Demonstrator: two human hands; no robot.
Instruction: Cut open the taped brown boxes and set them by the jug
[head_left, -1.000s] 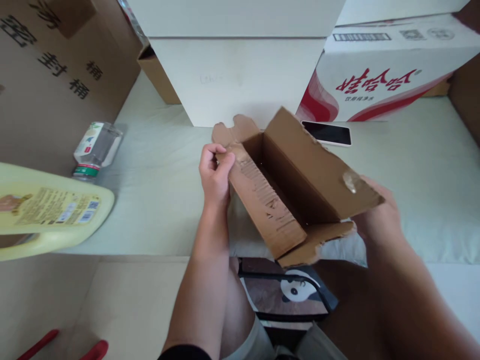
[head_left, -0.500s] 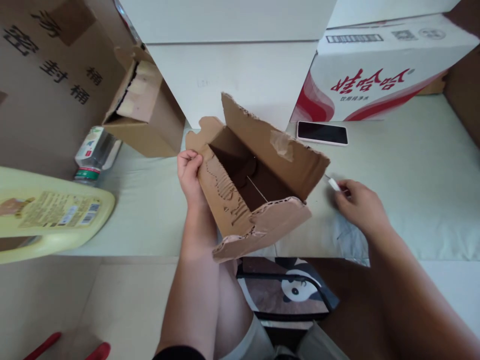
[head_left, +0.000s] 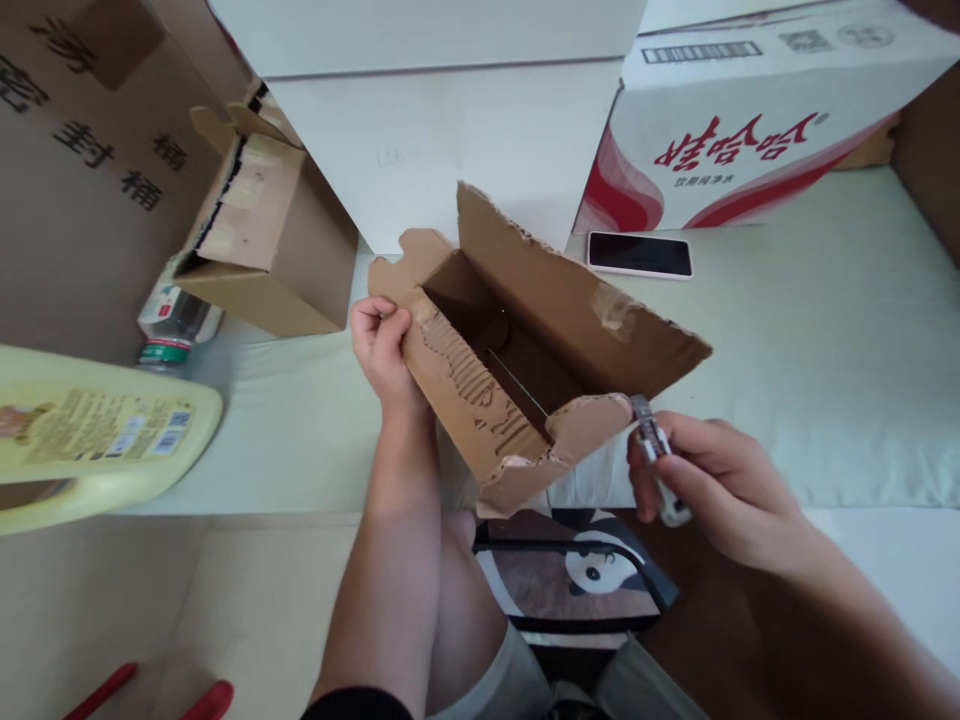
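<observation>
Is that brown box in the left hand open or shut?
Open. The cardboard box has its flaps spread apart, and its dark inside shows between them. The left hand holds one edge.

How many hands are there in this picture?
2: the left hand holds the box at its left end; the right hand holds a tool at its right end.

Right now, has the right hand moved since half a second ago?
Yes. Judged against the phone lying on the seat, the right hand has come nearer the person, away from the phone.
</observation>
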